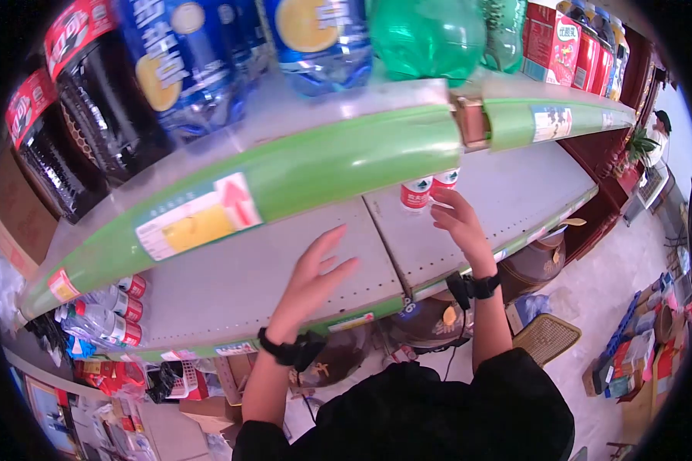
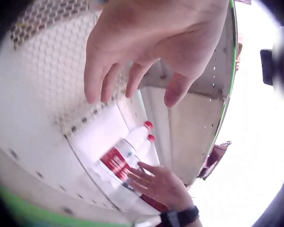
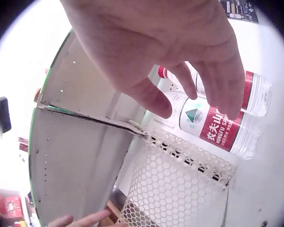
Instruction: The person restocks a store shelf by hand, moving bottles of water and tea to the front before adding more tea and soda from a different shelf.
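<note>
Two clear water bottles with red and white labels (image 1: 416,195) stand side by side on the grey lower shelf. My right hand (image 1: 463,230) is right beside them, its fingers spread and slightly bent. In the right wrist view, the thumb and fingers of the right hand (image 3: 175,52) overlap the nearer bottle (image 3: 220,126); whether they touch it cannot be told. The left wrist view has both bottles (image 2: 117,163) below my left hand (image 2: 151,42). That left hand (image 1: 304,288) hovers over the shelf with loose fingers, holding nothing.
Above, a shelf with a green edge (image 1: 338,157) carries large cola, blue-labelled and green bottles. More water bottles (image 1: 119,315) are at the lower shelf's left end. Dark round jars (image 1: 532,265) stand beneath the shelf. A perforated panel (image 3: 163,189) is inside the shelf.
</note>
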### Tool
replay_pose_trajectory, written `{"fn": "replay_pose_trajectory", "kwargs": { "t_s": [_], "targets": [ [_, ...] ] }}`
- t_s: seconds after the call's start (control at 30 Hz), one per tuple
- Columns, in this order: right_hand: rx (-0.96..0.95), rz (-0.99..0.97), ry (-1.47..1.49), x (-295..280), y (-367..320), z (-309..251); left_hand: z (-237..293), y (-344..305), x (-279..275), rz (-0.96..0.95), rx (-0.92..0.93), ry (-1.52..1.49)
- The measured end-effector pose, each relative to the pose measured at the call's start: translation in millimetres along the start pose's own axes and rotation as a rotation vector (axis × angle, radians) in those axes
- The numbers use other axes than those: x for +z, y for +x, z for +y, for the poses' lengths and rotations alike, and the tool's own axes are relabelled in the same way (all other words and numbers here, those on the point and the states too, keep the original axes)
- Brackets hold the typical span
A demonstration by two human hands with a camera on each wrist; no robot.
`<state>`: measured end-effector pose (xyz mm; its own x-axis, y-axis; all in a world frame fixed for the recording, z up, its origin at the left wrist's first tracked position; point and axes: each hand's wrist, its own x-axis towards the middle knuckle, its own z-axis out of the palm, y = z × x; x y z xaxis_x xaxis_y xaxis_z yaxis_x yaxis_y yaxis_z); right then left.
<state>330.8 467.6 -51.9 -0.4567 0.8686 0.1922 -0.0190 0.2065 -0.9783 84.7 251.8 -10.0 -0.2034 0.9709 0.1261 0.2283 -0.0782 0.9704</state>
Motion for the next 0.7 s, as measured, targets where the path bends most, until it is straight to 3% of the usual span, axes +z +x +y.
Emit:
{"fn": "replay_pose_trajectory", "kwargs": {
  "t_s": [0.23,0.4,0.5,0.7],
  "targets": [
    [-0.105,-0.016,-0.13,1,28,21,3,82,102,0.012,-0.06,-0.144],
    [-0.111,0.025,0.044,5,38,35,3,130,123,0.1,0.037,-0.12],
    [-0.122,0.059,0.032,9,34,28,0,144,141,0.168,0.182,-0.253],
    [-0.243,0.128,-0.113,19,40,52,-1,131,134,0.193,0.229,-0.102]
  ]
}}
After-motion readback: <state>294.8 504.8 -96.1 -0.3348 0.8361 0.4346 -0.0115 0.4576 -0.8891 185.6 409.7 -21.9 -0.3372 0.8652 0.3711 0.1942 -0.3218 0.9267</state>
